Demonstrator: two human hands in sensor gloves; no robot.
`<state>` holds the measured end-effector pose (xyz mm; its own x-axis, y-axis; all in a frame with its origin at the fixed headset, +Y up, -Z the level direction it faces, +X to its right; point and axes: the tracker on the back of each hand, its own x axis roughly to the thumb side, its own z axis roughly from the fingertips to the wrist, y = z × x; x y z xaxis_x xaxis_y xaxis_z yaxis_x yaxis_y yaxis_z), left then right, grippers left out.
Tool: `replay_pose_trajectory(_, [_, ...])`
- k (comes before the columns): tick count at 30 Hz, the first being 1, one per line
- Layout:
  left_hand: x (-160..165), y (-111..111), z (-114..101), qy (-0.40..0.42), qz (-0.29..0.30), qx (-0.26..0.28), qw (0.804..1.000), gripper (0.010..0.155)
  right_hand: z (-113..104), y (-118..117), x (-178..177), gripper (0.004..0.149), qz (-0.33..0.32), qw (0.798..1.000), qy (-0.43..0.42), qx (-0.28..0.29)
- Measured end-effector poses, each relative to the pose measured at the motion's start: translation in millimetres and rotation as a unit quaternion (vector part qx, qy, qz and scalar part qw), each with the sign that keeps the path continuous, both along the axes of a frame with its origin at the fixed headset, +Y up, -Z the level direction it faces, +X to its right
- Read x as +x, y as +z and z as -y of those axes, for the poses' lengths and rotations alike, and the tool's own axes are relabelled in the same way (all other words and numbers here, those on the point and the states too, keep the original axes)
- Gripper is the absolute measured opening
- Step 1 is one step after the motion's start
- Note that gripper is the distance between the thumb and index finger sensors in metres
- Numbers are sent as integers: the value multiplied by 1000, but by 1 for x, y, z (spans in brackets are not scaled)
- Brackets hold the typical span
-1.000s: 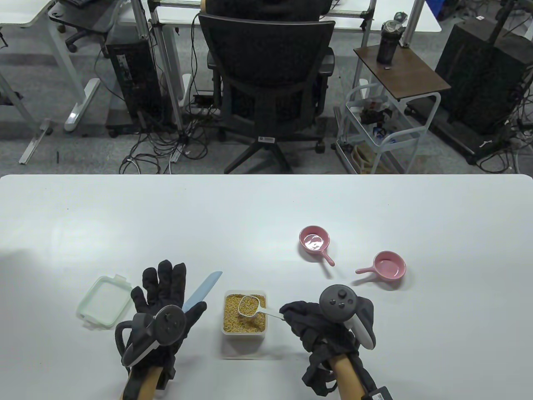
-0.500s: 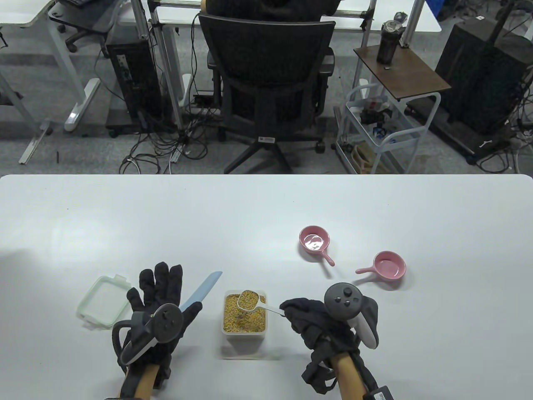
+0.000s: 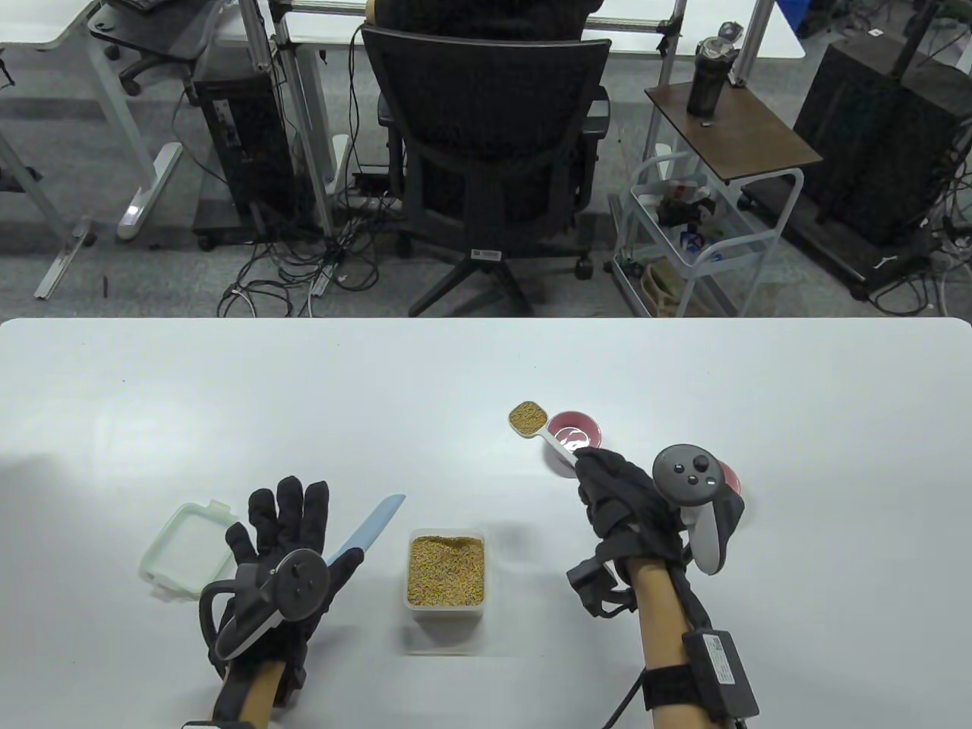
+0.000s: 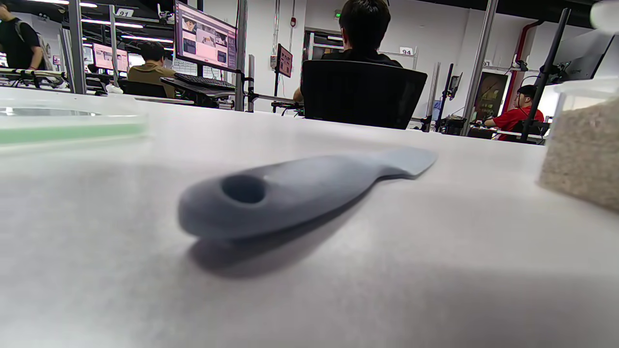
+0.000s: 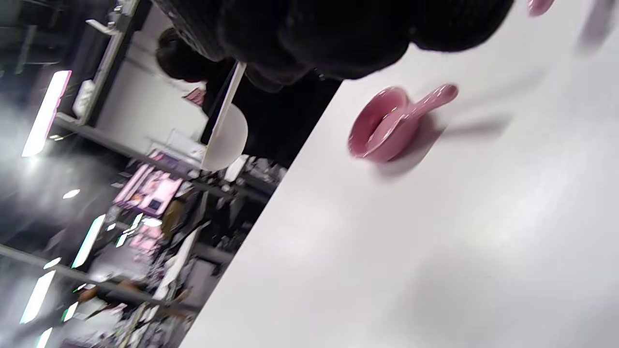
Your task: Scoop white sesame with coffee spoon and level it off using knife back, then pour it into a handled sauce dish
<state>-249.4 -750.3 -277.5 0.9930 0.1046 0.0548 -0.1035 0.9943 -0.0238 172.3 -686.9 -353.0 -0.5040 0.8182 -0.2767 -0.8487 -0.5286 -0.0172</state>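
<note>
— Where's the spoon (image 3: 529,419)?
— A white one, bowl heaped with tan sesame, held level at about 10 o'clock of the nearer pink dish (image 3: 577,434), its handle crossing that dish's rim.
— And the sesame box (image 3: 446,571)?
— Clear, square, nearly full, at 6 o'clock on the table.
— The knife (image 3: 370,527)?
— Pale blue blade flat, tip toward 1 o'clock, just at 9 o'clock of the box.
— The other dish (image 3: 731,478)?
— Mostly hidden.

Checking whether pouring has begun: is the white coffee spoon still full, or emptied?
Full. The white plastic coffee spoon, held by the right hand, shows tan sesame filling its bowl, level beside the pink handled sauce dish.
</note>
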Motion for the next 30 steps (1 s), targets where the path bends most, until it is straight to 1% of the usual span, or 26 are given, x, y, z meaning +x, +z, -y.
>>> replay_pose_trajectory(3, [0,-1,0,-5,3,-3,1000,90,10,-11,7,45,38,999,29,-21])
replay_pose_trajectory(4, [1,-1,0,-12,3,-4,1000,90,15,-15,10,44,53,997,47,-29])
replay_pose_trajectory(7, [2,-2,0,-20,6,-2,1000,90,26,-22,12,42,70,990,114,-55])
replay_pose_trajectory(8, [2,-2,0,-20,6,-2,1000,90,30,-26,11,42,77,984,148,-62])
replay_pose_trajectory(12, [1,-3,1,-16,7,-4,1000,90,32,-30,5,40,93,974,195,-60])
replay_pose_trajectory(13, [1,-2,1,-16,8,-5,1000,90,31,-31,0,40,95,968,224,-59])
replay_pose_trajectory(14, [1,-2,1,-16,8,-5,1000,90,30,-32,-1,40,95,966,235,-59])
replay_pose_trajectory(18, [1,-3,1,-15,13,-12,1000,89,25,-31,-16,40,97,932,347,-47])
replay_pose_trajectory(20, [0,-3,1,-18,14,-14,1000,89,25,-30,-22,40,92,920,380,-36])
replay_pose_trajectory(22, [0,-3,0,-21,13,-16,1000,89,24,-28,-28,40,93,899,428,-26])
replay_pose_trajectory(24, [-1,-3,0,-17,12,-14,1000,89,23,-26,-31,40,96,886,454,-12])
replay_pose_trajectory(26, [-2,-3,0,-16,10,-13,1000,89,24,-25,-34,41,83,882,465,-11])
replay_pose_trajectory(28, [-2,-3,0,-18,10,-14,1000,89,24,-23,-35,41,75,871,485,-17])
replay_pose_trajectory(30, [-2,-2,0,-18,10,-17,1000,89,22,-20,-34,41,88,869,486,6])
